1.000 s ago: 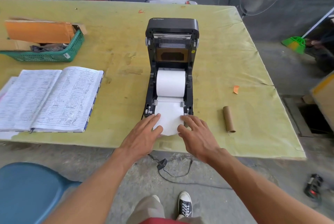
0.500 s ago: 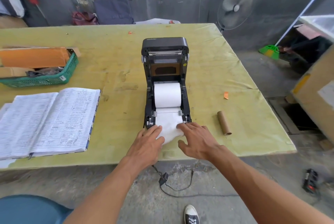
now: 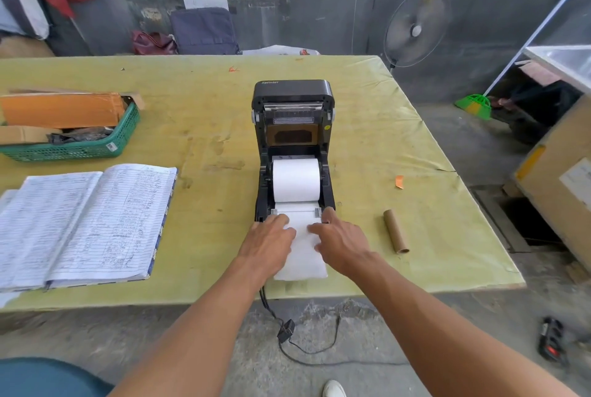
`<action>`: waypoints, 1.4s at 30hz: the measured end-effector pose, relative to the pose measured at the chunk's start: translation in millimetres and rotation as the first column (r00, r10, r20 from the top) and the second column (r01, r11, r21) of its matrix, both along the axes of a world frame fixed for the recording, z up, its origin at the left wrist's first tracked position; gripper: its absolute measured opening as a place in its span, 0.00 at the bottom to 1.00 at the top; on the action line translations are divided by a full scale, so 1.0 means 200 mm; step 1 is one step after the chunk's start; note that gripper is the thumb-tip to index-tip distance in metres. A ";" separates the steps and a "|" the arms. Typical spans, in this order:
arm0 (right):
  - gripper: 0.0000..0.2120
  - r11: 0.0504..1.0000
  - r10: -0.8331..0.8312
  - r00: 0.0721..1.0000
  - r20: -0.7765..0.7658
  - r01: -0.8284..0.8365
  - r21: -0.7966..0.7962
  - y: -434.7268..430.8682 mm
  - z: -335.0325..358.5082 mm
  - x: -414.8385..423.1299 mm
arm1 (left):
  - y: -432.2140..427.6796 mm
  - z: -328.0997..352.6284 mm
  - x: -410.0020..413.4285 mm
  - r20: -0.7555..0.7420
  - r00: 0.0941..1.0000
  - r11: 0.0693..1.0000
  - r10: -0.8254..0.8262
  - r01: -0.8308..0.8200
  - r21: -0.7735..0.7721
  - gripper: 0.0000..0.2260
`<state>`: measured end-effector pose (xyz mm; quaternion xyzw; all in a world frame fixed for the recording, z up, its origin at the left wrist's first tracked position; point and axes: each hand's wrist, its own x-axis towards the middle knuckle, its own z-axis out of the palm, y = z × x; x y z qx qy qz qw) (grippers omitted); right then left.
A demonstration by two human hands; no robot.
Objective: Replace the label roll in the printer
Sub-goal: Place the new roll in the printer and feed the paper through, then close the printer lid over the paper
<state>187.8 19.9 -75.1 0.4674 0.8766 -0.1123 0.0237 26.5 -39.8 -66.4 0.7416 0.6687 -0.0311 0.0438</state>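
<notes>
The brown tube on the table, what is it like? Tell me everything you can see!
The brown tube looks like plain cardboard, like the core of a used-up roll. It lies on its side, slightly slanted, on the yellow-green table, right of the printer. It is hollow; its open end points toward the near edge. Nothing touches it; the right hand is apart from it.

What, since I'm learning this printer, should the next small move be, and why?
Probably lift a hand to swing the lid shut: the new roll sits in the printer, its strip runs out between the guides, the left hand and right hand rest flat on it, and the lid stands open.
</notes>
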 end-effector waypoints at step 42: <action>0.24 0.932 -0.362 0.537 -0.762 0.236 -0.276 0.80 0.61 -0.14 | 0.74 0.55 -0.29 0.834 0.380 0.641 0.400 -0.766 0.041 0.23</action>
